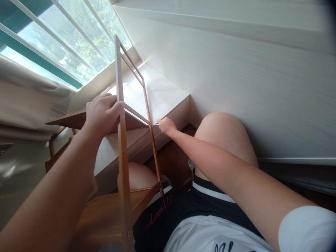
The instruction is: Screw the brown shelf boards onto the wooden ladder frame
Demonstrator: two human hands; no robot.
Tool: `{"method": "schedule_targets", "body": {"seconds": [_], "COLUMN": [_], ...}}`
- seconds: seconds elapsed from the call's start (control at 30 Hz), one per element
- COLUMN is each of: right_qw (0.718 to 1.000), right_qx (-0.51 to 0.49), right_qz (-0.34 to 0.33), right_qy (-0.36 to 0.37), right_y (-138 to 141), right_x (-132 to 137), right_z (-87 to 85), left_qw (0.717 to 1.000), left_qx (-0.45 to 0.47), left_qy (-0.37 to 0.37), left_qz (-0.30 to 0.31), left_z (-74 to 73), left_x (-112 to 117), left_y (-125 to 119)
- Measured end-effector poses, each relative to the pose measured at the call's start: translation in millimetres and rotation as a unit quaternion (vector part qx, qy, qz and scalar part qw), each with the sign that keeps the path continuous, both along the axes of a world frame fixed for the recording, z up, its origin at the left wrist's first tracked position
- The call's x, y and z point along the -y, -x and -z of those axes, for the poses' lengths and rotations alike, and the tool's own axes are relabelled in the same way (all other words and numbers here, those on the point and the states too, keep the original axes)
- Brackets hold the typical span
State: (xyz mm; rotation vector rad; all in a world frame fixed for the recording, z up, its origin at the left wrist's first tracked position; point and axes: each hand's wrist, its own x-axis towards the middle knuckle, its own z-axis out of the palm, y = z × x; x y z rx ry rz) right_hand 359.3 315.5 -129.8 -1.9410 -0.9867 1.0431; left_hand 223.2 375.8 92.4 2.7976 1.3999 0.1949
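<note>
A wooden shelf rack (pixel 123 164) with thin upright posts and flat boards stands tilted in front of me, over my knees. My left hand (pixel 102 113) is closed around the near upright post, level with the upper shelf board (pixel 70 119). My right hand (pixel 166 126) is closed in a pinch on a thin metal tool (pixel 154 124), whose tip meets the far post where the board joins it. What kind of tool it is I cannot make out.
A white window ledge (pixel 157 94) runs behind the rack, under a barred window (pixel 60 38). A white wall panel (pixel 249 87) rises on the right. A beige curtain (pixel 28 98) hangs at the left. My bare knees and dark shorts fill the bottom.
</note>
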Motion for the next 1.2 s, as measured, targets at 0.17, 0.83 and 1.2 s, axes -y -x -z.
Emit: {"method": "schedule_targets", "body": {"seconds": [0.17,0.83,1.2], "right_qw": [1.0,0.993,0.992], "right_qx": [-0.002,0.107,0.111], "right_qz": [0.012,-0.049,-0.058], "right_qy": [0.006,-0.011,0.001], "right_y": [-0.9,-1.5,0.0], "right_x": [-1.3,7.9,9.2], "right_z": [1.7,-12.9,-11.2], "left_qw": [1.0,1.0,1.0], "left_qx": [-0.006,0.005,0.007], "left_qy": [0.001,-0.003,-0.002], "left_qz": [0.005,0.01,0.008], "left_z": [0.2,0.3,-0.5], "left_x": [0.5,-0.3,1.8], "left_y": [-0.8,-0.6,-2.1]}}
